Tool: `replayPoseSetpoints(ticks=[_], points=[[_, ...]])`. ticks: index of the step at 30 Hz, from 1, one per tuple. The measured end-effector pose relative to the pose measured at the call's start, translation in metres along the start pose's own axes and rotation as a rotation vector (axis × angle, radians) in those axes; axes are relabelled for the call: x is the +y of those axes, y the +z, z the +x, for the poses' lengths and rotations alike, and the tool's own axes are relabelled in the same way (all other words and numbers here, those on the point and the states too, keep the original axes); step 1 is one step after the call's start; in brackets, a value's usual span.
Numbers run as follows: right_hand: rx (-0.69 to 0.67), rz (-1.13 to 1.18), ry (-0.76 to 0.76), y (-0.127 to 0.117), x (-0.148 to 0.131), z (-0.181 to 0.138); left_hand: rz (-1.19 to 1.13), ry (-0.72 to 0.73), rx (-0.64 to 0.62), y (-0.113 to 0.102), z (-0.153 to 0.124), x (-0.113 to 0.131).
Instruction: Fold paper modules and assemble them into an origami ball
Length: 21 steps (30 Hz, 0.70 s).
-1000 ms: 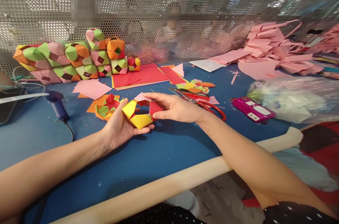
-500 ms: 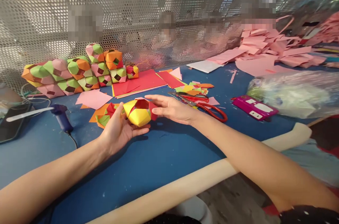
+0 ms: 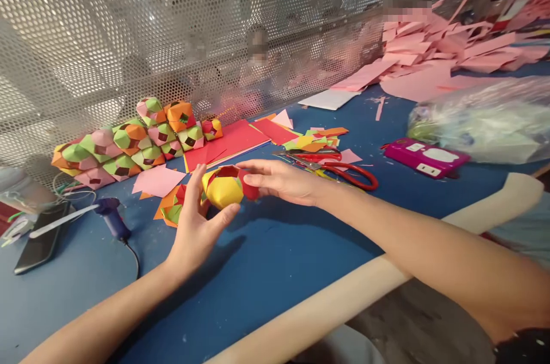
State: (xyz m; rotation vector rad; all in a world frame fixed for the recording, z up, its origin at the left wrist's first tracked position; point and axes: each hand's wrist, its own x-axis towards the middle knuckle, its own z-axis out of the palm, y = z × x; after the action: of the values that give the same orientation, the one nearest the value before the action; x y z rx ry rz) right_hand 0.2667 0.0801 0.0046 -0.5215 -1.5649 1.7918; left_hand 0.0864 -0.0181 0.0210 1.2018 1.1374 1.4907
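Observation:
A folded-paper origami ball (image 3: pixel 222 191), yellow in front with red at its right, sits between my two hands above the blue table. An opening shows in its top. My right hand (image 3: pixel 286 182) pinches the red side, thumb in front and fingers behind. My left hand (image 3: pixel 195 232) curves round the left side, its thumb low at the front and its fingers up along the side; their far contact is hidden. Behind my left hand lies a partly hidden folded piece in green, red and orange paper (image 3: pixel 172 212).
Finished paper balls (image 3: pixel 122 166) are stacked by the mesh screen (image 3: pixel 223 43). A glue gun (image 3: pixel 112 220) and phone (image 3: pixel 40 243) lie left. Red-handled scissors (image 3: pixel 350 173), paper scraps (image 3: pixel 315 139), a purple power strip (image 3: pixel 425 157) and a plastic bag (image 3: pixel 490 123) lie right.
My left hand has turned from palm-up under the ball to upright at its left side, with the thumb now in front. My right hand keeps its hold. The camera view has tilted.

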Motion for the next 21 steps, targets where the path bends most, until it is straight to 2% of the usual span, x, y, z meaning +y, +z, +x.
replayPoseSetpoints(ticks=[5,9,13,18,21], points=[[0.008,-0.065,-0.092,0.006,-0.003,-0.002,0.191,0.025,0.007,-0.005,0.008,0.01],[0.023,-0.16,-0.14,0.006,-0.001,-0.001,0.298,0.084,-0.069,-0.009,0.01,0.018],[0.067,-0.206,-0.155,0.01,0.007,0.0,0.328,0.06,-0.085,-0.019,0.007,0.015],[0.012,-0.182,-0.087,0.016,0.017,-0.002,0.363,0.028,-0.117,-0.036,-0.001,0.009],[0.02,-0.221,-0.139,0.021,0.019,-0.004,0.385,0.019,-0.115,-0.042,-0.005,0.01]])
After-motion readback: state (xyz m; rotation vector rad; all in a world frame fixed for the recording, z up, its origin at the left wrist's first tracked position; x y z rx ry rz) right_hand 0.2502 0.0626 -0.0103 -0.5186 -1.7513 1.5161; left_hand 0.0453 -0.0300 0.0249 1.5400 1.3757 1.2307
